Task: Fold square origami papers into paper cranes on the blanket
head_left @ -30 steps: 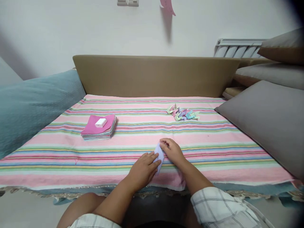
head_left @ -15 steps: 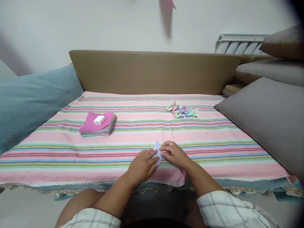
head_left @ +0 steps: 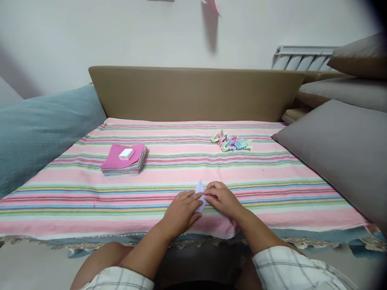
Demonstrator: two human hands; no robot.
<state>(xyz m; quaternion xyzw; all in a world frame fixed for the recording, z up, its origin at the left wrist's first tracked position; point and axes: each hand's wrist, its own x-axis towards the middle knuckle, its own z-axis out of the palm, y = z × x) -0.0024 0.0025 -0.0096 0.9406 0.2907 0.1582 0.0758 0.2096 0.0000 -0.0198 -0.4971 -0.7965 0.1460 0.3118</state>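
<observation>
A small lilac origami paper [head_left: 200, 186], folded into a narrow diamond, lies near the front edge of the striped cloth. My left hand [head_left: 180, 212] holds it from the left, its fingers resting across the middle. From the right, my right hand [head_left: 223, 199] has its thumb and fingertips closed at the paper's right edge. The fingers hide part of the folds. Farther back on the cloth is a cluster of small folded paper pieces [head_left: 232, 142] in green, pink, purple and blue.
On the left, a stack of coloured paper [head_left: 138, 160] has a pink sheet on top and a small white block [head_left: 126, 154] on it. Grey cushions [head_left: 335, 149] line the right side. A blue cushion [head_left: 51, 125] leans at left, and a brown backrest [head_left: 196, 94] stands behind the striped cloth [head_left: 75, 189].
My left fingers have shifted slightly on the lilac paper, and my right fingertips have moved a little further onto its right edge. The whole view has tilted up slightly.
</observation>
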